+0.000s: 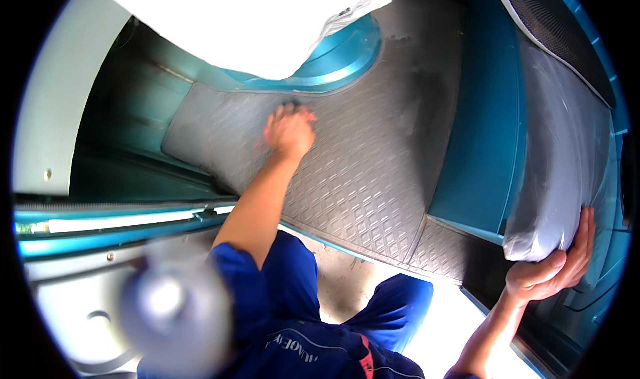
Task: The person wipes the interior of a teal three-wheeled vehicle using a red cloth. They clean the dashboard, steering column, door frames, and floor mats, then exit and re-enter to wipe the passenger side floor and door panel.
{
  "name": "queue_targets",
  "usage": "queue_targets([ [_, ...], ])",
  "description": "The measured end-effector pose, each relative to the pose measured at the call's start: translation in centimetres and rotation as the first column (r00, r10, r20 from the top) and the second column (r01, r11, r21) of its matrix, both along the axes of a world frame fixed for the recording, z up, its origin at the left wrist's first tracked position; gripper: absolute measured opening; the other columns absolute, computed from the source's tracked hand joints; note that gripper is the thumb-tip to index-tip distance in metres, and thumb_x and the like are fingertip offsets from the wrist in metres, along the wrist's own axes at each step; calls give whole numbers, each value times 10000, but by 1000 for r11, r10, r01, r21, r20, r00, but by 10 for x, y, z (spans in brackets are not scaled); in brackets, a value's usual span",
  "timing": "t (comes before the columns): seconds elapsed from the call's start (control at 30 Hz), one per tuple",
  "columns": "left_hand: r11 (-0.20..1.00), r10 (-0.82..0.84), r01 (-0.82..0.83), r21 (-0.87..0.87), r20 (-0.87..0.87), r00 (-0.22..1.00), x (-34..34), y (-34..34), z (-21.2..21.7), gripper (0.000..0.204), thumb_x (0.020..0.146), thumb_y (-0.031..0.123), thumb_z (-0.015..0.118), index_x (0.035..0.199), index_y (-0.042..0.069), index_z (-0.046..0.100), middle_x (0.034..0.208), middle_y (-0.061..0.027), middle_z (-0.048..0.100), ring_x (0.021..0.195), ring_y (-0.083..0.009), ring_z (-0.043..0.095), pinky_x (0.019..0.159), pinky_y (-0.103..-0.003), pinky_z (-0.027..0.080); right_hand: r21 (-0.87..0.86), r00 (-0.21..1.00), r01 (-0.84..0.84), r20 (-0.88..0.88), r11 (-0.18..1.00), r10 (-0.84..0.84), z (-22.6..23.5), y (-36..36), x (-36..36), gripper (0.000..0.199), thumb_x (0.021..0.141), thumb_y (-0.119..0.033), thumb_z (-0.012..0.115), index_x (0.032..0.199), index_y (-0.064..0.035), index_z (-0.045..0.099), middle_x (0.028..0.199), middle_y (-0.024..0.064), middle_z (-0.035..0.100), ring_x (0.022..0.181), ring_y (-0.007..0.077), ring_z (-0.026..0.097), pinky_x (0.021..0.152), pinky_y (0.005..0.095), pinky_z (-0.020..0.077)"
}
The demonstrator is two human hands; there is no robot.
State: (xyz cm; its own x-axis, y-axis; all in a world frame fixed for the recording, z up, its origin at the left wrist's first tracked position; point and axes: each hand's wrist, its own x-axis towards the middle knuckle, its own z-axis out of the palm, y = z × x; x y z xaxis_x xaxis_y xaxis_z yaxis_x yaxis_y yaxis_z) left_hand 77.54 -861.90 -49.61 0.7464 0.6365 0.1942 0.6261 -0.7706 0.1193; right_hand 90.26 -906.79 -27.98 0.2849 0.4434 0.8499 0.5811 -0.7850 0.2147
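Note:
My left hand [291, 131] reaches over a grey, diamond-patterned floor mat [360, 172]. Its fingers are curled and somewhat blurred, with bits of red and something dark showing around them; what they hold I cannot make out. Off to the right, my right hand [552, 267] rests with stretched fingers against the front end of a seat cushion [557, 152] wrapped in clear plastic. A teal seat base [481, 132] stands between that cushion and the mat. Just beyond my left hand, the mat's edge curves around a rounded teal housing [343, 56].
A bright white sheet or bag [260, 19] covers part of the housing. A dark mesh seat back [557, 26] rises at far right. At left are a pale door-frame panel [63, 106] and a teal rail [120, 237]. A blurred round grey object [170, 306] hangs close at lower left.

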Motion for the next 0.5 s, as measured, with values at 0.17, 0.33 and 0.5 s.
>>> queue_targets([
  [0.17, 998, 19, -14, -62, 83, 996, -26, 25, -15, 221, 920, 223, 663, 1099, 250, 791, 1116, -21, 736, 1061, -257, 630, 928, -410, 459, -53, 1000, 4, -2, 999, -4, 1, -2, 2, 601, 1060, -424, 263, 1323, -80, 679, 1335, 122, 705, 1213, 346, 682, 1085, 534, 499],
  [0.33, 997, 23, -33, 73, 138, 990, -25, 24, -25, 210, 883, 154, 699, 1067, 202, 789, 1068, -16, 737, 1007, -263, 650, 881, -392, 497, 0, 999, -40, 20, 999, 40, 1, 2, 4, 606, 1059, -421, 260, 1317, -72, 683, 1337, 131, 704, 1212, 349, 682, 1086, 528, 499],
  [0.5, 986, -134, 106, 132, 225, 965, 1, 41, -27, 213, 844, 127, 752, 1052, 166, 769, 987, -45, 721, 939, -286, 658, 843, -423, 505, -18, 1000, 10, 0, 1000, -10, 0, 3, 7, 624, 1055, -427, 260, 1305, -43, 683, 1324, 143, 708, 1212, 356, 681, 1073, 519, 508],
])
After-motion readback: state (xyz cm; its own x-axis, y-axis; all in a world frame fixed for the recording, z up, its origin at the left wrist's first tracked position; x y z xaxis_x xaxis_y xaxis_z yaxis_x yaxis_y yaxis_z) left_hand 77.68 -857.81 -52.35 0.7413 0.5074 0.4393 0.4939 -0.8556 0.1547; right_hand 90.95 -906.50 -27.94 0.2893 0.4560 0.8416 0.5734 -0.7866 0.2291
